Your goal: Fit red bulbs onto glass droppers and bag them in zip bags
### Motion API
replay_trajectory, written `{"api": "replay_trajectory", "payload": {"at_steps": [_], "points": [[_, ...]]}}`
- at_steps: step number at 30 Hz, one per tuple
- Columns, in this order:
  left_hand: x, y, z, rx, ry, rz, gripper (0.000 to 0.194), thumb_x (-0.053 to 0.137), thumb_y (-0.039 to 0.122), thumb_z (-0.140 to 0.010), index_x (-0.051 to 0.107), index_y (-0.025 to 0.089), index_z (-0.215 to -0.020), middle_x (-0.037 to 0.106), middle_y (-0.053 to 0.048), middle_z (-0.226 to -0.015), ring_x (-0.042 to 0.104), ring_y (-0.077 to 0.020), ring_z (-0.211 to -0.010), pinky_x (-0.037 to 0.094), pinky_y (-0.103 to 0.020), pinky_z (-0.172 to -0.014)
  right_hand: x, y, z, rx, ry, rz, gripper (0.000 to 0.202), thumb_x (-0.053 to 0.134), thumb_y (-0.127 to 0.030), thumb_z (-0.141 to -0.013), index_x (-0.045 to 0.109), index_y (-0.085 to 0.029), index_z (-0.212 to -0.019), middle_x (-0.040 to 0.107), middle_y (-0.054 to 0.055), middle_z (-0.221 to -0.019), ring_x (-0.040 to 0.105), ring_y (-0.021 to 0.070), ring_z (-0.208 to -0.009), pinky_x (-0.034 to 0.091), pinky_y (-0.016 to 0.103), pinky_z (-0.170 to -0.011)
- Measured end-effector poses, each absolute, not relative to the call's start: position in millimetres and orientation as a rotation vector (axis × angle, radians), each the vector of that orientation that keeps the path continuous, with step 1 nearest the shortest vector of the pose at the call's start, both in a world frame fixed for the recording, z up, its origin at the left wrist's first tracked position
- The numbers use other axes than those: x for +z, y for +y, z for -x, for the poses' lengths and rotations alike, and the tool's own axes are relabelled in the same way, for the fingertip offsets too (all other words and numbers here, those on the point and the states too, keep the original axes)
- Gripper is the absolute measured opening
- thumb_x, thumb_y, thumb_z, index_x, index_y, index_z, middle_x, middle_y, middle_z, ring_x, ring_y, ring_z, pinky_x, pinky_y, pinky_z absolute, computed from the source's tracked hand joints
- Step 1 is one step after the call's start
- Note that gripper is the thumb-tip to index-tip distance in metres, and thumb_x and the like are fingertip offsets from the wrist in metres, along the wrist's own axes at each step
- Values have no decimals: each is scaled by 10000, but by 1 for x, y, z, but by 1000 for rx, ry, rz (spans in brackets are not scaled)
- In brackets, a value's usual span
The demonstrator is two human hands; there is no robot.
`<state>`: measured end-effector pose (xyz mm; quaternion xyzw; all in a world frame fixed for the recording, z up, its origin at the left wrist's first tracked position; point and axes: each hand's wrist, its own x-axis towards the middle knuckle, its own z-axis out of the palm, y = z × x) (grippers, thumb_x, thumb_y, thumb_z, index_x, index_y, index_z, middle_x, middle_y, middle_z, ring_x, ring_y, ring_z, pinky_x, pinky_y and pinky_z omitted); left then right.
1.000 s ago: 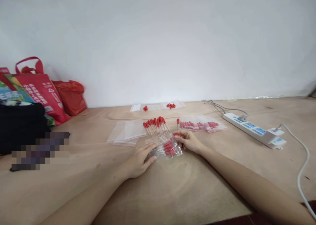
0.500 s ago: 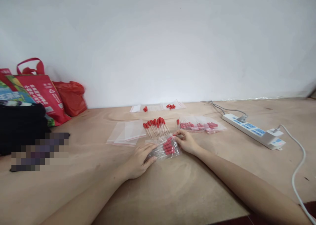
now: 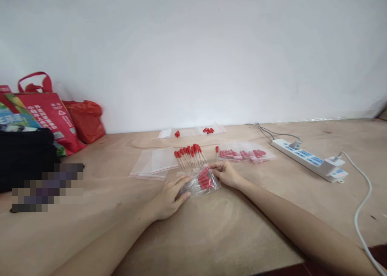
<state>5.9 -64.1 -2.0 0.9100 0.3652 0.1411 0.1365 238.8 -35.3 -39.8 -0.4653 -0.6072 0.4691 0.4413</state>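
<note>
A clear plastic bag (image 3: 198,183) holds several red-capped droppers and lies on the wooden table. My left hand (image 3: 171,197) grips its left end between thumb and fingers. At the bag's upper right edge, my right hand (image 3: 225,173) is closed in a pinch on the plastic. Just behind the bag, several loose droppers (image 3: 190,155) lie fanned out, red caps pointing away. Flat translucent zip bags (image 3: 154,163) overlap to their left. Filled bags of droppers (image 3: 244,153) lie to the right, with a single dropper (image 3: 217,153) at their left end.
Near the wall lie bags with red caps (image 3: 208,130) and thin tubes. A white power strip (image 3: 308,159) with plugs and cables stands at the right. Red shopping bags (image 3: 57,122) and a black cloth (image 3: 27,159) are at the left; a blurred item lies before them.
The fingers of my right hand have shifted slightly at the bag's upper edge. The bag has tilted a little, and the whole view has moved slightly.
</note>
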Motion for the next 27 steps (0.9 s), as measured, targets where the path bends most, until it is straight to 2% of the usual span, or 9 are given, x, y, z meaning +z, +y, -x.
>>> {"api": "replay_trajectory", "payload": {"at_steps": [4, 9, 16, 18, 20, 23, 25, 27], "points": [[-4, -64, -5, 393, 1061, -2629, 405, 392, 306, -846, 388, 194, -1235, 442, -79, -1273, 372, -227, -1181, 323, -406, -976, -42, -33, -237, 1071, -1468, 1205, 236, 579, -328, -648, 659, -128, -744, 642, 35, -625, 552, 125, -515, 424, 233, -478], [-5, -63, -4, 440, 1040, -2646, 399, 406, 294, -839, 397, 206, -1228, 437, -75, -1273, 385, -223, -1172, 332, -393, -973, -44, -33, -236, 803, -1526, 1305, 136, 511, -178, -664, 624, -122, -712, 620, 28, -621, 546, 116, -536, 429, 218, -502], [-6, -63, -4, 475, 1055, -2653, 399, 422, 284, -831, 414, 197, -1220, 433, -81, -1272, 382, -226, -1172, 329, -400, -976, -38, -39, -236, 728, -1886, 1165, 301, 384, -66, -678, 655, -169, -760, 654, 13, -729, 587, 139, -688, 453, 262, -682], [-6, -62, -4, 464, 1049, -2660, 398, 418, 290, -834, 414, 202, -1223, 432, -79, -1272, 380, -223, -1173, 327, -403, -976, -38, -38, -236, 763, -1835, 1199, 255, 396, -97, -708, 635, -162, -768, 644, 12, -711, 578, 126, -642, 457, 245, -635], [-6, -62, -4, 448, 1041, -2666, 393, 412, 291, -838, 417, 212, -1223, 439, -75, -1269, 384, -221, -1171, 326, -410, -975, -36, -37, -237, 848, -1660, 1299, 209, 398, -168, -759, 593, -152, -833, 622, 6, -681, 533, 93, -504, 440, 211, -505], [-5, -62, -4, 437, 1027, -2674, 386, 408, 289, -841, 422, 226, -1221, 455, -70, -1259, 398, -223, -1160, 330, -422, -967, -30, -38, -237, 1010, -1420, 1442, 258, 421, -322, -796, 517, -146, -959, 586, -19, -633, 398, 54, -332, 336, 183, -342], [-5, -62, -4, 443, 1012, -2675, 384, 411, 289, -841, 424, 233, -1220, 464, -67, -1254, 409, -223, -1151, 338, -423, -961, -26, -39, -237, 1138, -1451, 1396, 319, 497, -404, -752, 538, -134, -916, 574, -21, -601, 410, 53, -353, 333, 180, -354], [-6, -62, -4, 459, 1003, -2670, 384, 416, 292, -839, 427, 236, -1218, 466, -64, -1253, 412, -224, -1150, 343, -420, -958, -25, -39, -238, 1235, -1563, 1256, 328, 580, -433, -681, 581, -122, -784, 580, -5, -592, 485, 73, -455, 385, 190, -441]]}}
